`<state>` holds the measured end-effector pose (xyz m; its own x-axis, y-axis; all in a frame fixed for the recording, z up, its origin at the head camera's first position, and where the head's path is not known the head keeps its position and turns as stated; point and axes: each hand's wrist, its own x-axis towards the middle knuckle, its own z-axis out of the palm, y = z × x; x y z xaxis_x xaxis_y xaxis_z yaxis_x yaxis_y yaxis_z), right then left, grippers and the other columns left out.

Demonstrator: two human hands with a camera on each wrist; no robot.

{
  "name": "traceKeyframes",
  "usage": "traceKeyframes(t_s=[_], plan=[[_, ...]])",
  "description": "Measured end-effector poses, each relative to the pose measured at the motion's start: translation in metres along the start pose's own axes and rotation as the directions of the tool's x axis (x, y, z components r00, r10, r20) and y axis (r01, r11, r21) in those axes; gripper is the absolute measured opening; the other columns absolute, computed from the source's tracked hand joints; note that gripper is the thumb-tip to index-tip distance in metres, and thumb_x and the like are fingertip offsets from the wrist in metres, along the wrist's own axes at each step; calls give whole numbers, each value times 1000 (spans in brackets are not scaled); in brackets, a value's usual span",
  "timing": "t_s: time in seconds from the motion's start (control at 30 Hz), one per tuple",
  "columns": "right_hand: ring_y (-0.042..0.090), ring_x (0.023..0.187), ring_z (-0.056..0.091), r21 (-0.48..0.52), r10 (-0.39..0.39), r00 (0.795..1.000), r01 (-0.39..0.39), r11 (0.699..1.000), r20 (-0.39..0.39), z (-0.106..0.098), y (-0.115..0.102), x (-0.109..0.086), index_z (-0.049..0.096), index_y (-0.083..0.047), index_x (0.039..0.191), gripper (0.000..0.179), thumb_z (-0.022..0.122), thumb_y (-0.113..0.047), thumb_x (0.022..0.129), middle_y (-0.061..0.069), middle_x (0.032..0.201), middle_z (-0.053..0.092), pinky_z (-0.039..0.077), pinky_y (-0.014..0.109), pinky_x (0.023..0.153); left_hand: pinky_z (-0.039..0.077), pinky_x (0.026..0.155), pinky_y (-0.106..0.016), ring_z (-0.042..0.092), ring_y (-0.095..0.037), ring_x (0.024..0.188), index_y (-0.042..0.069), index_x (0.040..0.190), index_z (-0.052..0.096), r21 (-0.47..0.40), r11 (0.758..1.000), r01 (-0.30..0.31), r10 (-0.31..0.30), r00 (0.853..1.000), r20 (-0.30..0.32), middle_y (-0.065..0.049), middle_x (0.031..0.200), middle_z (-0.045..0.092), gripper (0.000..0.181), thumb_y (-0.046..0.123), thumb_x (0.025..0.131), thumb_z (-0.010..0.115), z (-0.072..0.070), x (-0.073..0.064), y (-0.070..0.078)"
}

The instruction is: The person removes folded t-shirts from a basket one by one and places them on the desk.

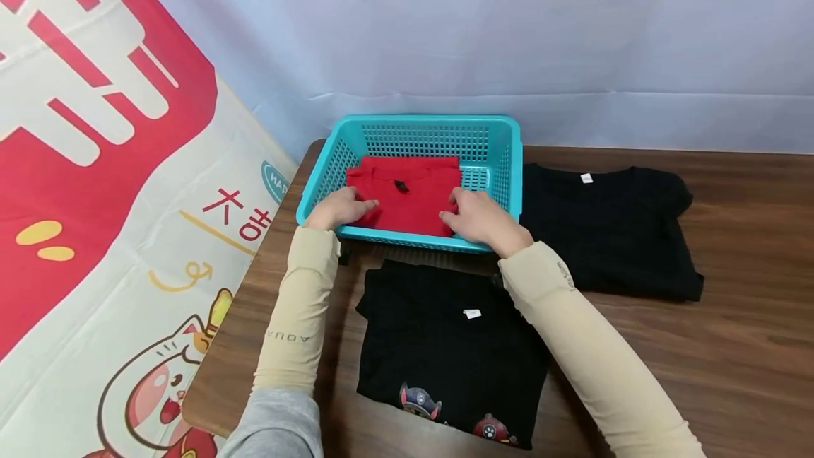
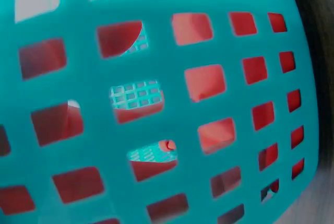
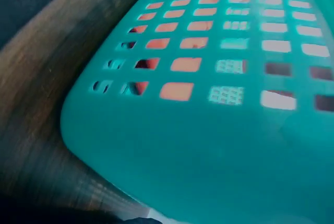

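A folded red T-shirt (image 1: 407, 196), with a dark mark at its neck, lies inside a turquoise plastic basket (image 1: 432, 121). At the shirt's left side my left hand (image 1: 337, 208) reaches over the front rim and grips the fabric edge. My right hand (image 1: 485, 219) holds the opposite side, its thumb on top of the cloth. Some fingertips are hidden by the shirt and hands. In the left wrist view, red cloth (image 2: 255, 70) shows through the holes of the basket wall (image 2: 167, 57). Basket wall (image 3: 198, 140) also fills much of the right wrist view.
A folded black T-shirt (image 1: 445, 352) with cartoon prints lies in front of the basket, under my right forearm. Another folded black T-shirt (image 1: 617, 232) lies right of the basket. The wooden table (image 1: 750, 359) meets a white cloth backdrop (image 1: 509, 34); a printed banner (image 1: 159, 232) hangs at left.
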<state>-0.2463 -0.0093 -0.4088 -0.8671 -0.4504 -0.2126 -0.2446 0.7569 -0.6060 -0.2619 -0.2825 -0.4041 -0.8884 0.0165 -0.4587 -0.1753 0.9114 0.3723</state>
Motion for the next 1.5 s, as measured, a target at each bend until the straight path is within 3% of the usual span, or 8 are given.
traceKeyframes(t_s=[0.13, 0.27, 0.37, 0.53, 0.83, 1.0, 1.27, 1.5], plan=[[25, 81, 60, -33, 70, 997, -69, 997, 36, -2, 1, 4, 37, 5, 138, 62, 60, -30, 92, 17, 94, 61, 50, 43, 86, 39, 107, -49, 41, -35, 132, 3, 143, 41, -36, 998, -43, 44, 999, 13, -17, 146, 42, 62, 44, 97, 51, -3, 3, 0], [38, 121, 49, -62, 136, 986, -131, 989, 92, -4, 1, 6, 17, 6, 149, 82, 60, -32, 91, 25, 134, 47, 45, 51, 102, 38, 108, -48, 39, -34, 133, 4, 143, 43, -29, 997, -69, 70, 997, 41, -16, 147, 41, 58, 40, 98, 51, -4, 4, 3], [43, 136, 33, -64, 179, 975, -172, 983, 128, -4, 1, 8, 5, 6, 152, 91, 61, -33, 91, 26, 152, 28, 37, 56, 109, 42, 103, -46, 44, -32, 126, 5, 136, 46, 19, 999, -42, 41, 997, 72, -16, 138, 46, 54, 41, 97, 52, -3, 3, 8], [41, 134, 37, -42, 189, 970, -184, 982, 151, -5, 1, 11, 4, 5, 152, 93, 61, -35, 90, 26, 149, 33, 38, 54, 108, 45, 94, -41, 47, -28, 115, 6, 125, 42, 62, 998, 1, -7, 995, 97, -14, 121, 50, 51, 42, 92, 59, 0, 4, 14], [40, 136, 30, 15, 173, 967, -179, 984, 188, -5, 3, 15, 21, 3, 148, 80, 60, -38, 91, 23, 148, 32, 37, 55, 108, 41, 106, -46, 37, -32, 131, 5, 145, 29, -22, 997, -75, 78, 989, 125, -15, 143, 39, 74, 38, 90, 65, -1, 9, 13], [33, 123, 42, 113, 152, 981, -166, 980, 119, -3, 3, 16, 38, 1, 137, 61, 61, -32, 92, 19, 132, 46, 46, 49, 99, 39, 108, -47, 36, -33, 134, 5, 147, 30, -40, 996, -85, 89, 991, 103, -15, 147, 37, 74, 38, 90, 65, -1, 10, 11], [32, 114, 50, 221, 158, 987, -149, 964, -22, -6, 4, 19, 41, -1, 137, 56, 67, -17, 89, 18, 131, 49, 51, 44, 91, 38, 109, -47, 36, -33, 134, 9, 146, 36, -52, 993, -104, 108, 991, 84, -15, 148, 37, 67, 35, 91, 64, -2, 11, 12], [30, 117, 46, 283, 123, 989, -140, 949, 77, -8, 2, 17, 38, -6, 141, 61, 65, -10, 87, 16, 136, 44, 51, 41, 87, 46, 101, -44, 39, -31, 129, 12, 139, 48, -105, 979, -175, 180, 983, 38, -14, 141, 43, 52, 23, 91, 66, 0, 12, 14]])
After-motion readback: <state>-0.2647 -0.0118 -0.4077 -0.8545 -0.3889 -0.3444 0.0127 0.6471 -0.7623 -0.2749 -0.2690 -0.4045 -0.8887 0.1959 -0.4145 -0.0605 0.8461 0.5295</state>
